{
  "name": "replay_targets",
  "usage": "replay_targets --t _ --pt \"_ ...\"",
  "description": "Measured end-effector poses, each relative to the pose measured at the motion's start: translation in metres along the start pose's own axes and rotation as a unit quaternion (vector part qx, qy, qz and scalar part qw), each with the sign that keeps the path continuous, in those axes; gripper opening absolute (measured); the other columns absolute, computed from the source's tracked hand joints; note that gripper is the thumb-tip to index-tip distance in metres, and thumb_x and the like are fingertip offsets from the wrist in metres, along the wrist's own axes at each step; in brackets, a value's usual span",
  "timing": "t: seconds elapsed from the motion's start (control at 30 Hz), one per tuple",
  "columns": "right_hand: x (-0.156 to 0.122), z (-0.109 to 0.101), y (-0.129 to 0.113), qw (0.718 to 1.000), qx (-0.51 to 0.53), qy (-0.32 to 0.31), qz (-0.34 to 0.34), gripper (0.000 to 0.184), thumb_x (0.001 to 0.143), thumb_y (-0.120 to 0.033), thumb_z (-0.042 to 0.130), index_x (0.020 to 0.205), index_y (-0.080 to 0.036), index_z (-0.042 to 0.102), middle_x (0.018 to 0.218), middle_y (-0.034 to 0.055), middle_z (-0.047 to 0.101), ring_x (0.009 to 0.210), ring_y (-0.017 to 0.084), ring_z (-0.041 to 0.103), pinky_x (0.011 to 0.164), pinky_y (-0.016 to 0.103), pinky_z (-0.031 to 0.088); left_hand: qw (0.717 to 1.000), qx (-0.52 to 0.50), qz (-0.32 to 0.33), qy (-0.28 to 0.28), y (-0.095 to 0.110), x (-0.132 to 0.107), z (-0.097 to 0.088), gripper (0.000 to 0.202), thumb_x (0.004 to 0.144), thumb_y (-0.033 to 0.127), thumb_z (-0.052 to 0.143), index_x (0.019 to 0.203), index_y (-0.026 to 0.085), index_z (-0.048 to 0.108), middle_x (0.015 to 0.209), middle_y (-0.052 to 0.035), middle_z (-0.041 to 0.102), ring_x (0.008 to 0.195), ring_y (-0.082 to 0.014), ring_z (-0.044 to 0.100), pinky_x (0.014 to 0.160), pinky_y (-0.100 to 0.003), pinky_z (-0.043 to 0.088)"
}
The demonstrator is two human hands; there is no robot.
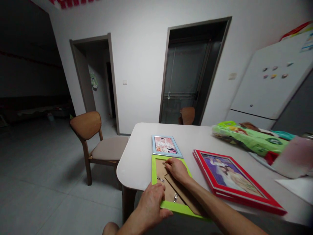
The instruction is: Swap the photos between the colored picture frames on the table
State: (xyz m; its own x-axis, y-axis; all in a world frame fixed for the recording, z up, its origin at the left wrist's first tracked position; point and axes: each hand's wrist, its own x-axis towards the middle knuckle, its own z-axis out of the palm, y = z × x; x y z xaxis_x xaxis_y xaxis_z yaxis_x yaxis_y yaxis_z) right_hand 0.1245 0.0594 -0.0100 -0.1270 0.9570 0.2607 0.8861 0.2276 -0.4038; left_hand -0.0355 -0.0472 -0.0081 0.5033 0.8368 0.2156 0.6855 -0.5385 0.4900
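Note:
A lime-green picture frame (154, 169) lies face down on the white table (139, 153), its brown backing board (162, 169) up. My left hand (150, 202) grips the frame's near edge, thumb along the rim. My right hand (176, 168) rests on the backing, fingertips pinched at a small metal clip near the far edge. Two more metal clips show on the board between my hands.
A small blue-framed photo (166, 145) lies just beyond the green frame. Red-framed photos (232, 179) are stacked to the right. Green packets (246, 135) and paper sit at far right. A wooden chair (95, 143) stands left of the table; a fridge (274, 88) is behind.

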Motion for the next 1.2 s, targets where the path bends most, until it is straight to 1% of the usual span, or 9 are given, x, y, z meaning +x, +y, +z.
replay_targets --t 0.1,0.27,0.4,0.53,0.7,0.83,0.9,0.97,1.2 --pt "0.014 0.007 0.006 0.999 -0.009 -0.003 0.053 0.024 0.072 -0.034 0.044 0.072 -0.019 0.063 0.071 0.0051 0.064 0.066 0.016 0.055 0.056 0.024 0.034 1.0 -0.008 -0.006 0.002 -0.002 0.0 0.004 0.06 0.053 0.033 0.072 0.105 0.016 0.046 0.11 -0.0079 0.052 0.103 -0.0218 0.045 0.094 -0.036 0.029" --pt "0.029 0.014 0.012 0.991 -0.023 -0.004 0.13 0.02 0.066 -0.035 0.05 0.067 -0.019 0.062 0.071 0.0064 0.064 0.065 0.018 0.056 0.051 0.024 0.032 1.0 -0.004 -0.015 0.0 -0.004 -0.001 0.008 0.062 0.053 0.031 0.072 0.107 0.015 0.046 0.113 -0.0096 0.051 0.106 -0.023 0.043 0.096 -0.038 0.026" --pt "0.031 0.013 0.012 0.988 -0.023 0.007 0.15 0.018 0.064 -0.033 0.052 0.065 -0.018 0.061 0.073 0.0083 0.065 0.067 0.019 0.057 0.052 0.024 0.033 1.0 0.009 -0.02 -0.016 0.001 -0.002 0.003 0.069 0.054 0.032 0.07 0.114 0.013 0.041 0.117 -0.0118 0.048 0.11 -0.0228 0.04 0.098 -0.038 0.021" --pt "0.029 0.005 0.009 0.989 -0.009 0.018 0.143 0.019 0.065 -0.03 0.05 0.066 -0.015 0.061 0.072 0.0111 0.064 0.065 0.019 0.057 0.052 0.025 0.034 0.998 0.042 -0.033 -0.028 0.012 0.0 -0.004 0.066 0.054 0.033 0.07 0.111 0.014 0.044 0.111 -0.0107 0.052 0.104 -0.0235 0.045 0.097 -0.038 0.023" --pt "0.003 -0.02 0.002 0.998 0.044 -0.004 0.051 0.025 0.072 -0.029 0.042 0.068 -0.014 0.062 0.068 0.0074 0.063 0.062 0.015 0.055 0.056 0.024 0.037 0.995 0.06 -0.058 -0.047 0.018 0.002 0.002 0.072 0.05 0.034 0.073 0.112 0.013 0.044 0.117 -0.013 0.048 0.109 -0.025 0.041 0.098 -0.041 0.021" --pt "-0.053 -0.043 -0.001 0.991 0.09 -0.066 -0.068 0.02 0.071 -0.024 0.044 0.073 -0.021 0.064 0.077 0.0008 0.061 0.073 0.012 0.053 0.067 0.021 0.038 0.997 0.062 -0.034 -0.034 0.015 0.003 0.009 0.061 0.052 0.03 0.072 0.107 0.014 0.048 0.122 -0.0111 0.044 0.114 -0.0233 0.035 0.098 -0.04 0.021" --pt "-0.08 -0.05 -0.002 0.977 0.092 -0.092 -0.169 0.022 0.071 -0.019 0.043 0.076 -0.023 0.065 0.081 0.0022 0.058 0.078 0.013 0.05 0.072 0.024 0.037 0.997 0.061 -0.027 -0.034 0.013 0.003 0.009 0.059 0.053 0.03 0.071 0.106 0.015 0.048 0.121 -0.0108 0.045 0.114 -0.0227 0.036 0.098 -0.04 0.021" --pt "-0.097 -0.054 -0.004 0.966 0.07 -0.095 -0.229 0.025 0.069 -0.014 0.043 0.078 -0.024 0.065 0.085 0.0037 0.055 0.082 0.016 0.047 0.074 0.029 0.036 0.997 0.065 -0.024 -0.036 0.012 0.004 0.007 0.059 0.053 0.029 0.071 0.105 0.014 0.048 0.121 -0.0113 0.045 0.113 -0.0225 0.037 0.098 -0.04 0.022" --pt "-0.109 -0.054 -0.001 0.956 0.042 -0.094 -0.274 0.032 0.065 -0.009 0.042 0.083 -0.025 0.062 0.09 0.0034 0.05 0.085 0.017 0.044 0.076 0.033 0.036 0.995 0.081 -0.017 -0.048 0.013 0.001 -0.002 0.062 0.054 0.029 0.07 0.109 0.015 0.045 0.117 -0.0107 0.049 0.107 -0.0226 0.043 0.095 -0.038 0.028"
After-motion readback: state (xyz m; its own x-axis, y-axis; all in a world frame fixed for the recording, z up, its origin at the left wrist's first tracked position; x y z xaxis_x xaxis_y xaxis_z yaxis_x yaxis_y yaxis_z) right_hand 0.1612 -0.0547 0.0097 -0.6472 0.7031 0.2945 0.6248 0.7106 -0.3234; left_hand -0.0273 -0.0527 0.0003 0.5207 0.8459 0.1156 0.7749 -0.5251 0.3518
